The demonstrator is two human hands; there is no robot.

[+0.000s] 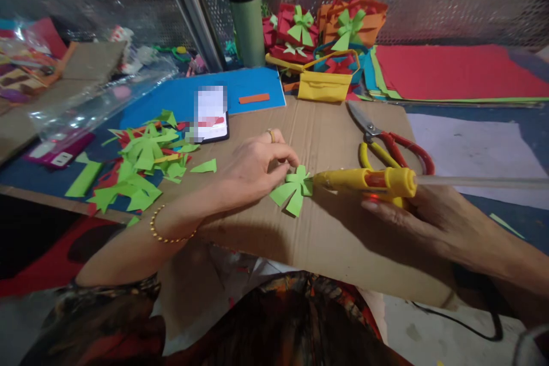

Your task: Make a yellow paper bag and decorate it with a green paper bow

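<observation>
My left hand [257, 166] rests on the cardboard sheet [240, 229], thumb and forefinger closed on the upper left edge of a green paper bow [295, 191]. The bow has several flared strips spread toward me. My right hand [433, 220] grips a yellow hot glue gun [369, 180] from the right. Its nozzle reaches the right side of the bow; whether it touches the paper is hard to tell. A clear glue stick [476, 181] juts from the back of the gun, and a small red light glows beneath its body.
Scissors [373, 131] lie open behind the glue gun. Green and red paper scraps [141, 154] pile up at left, near a phone [212, 114]. Farther back stand a flask [249, 23], a yellow paper basket [323, 83], red and orange paper bags [351, 17] and stacked coloured sheets [454, 71].
</observation>
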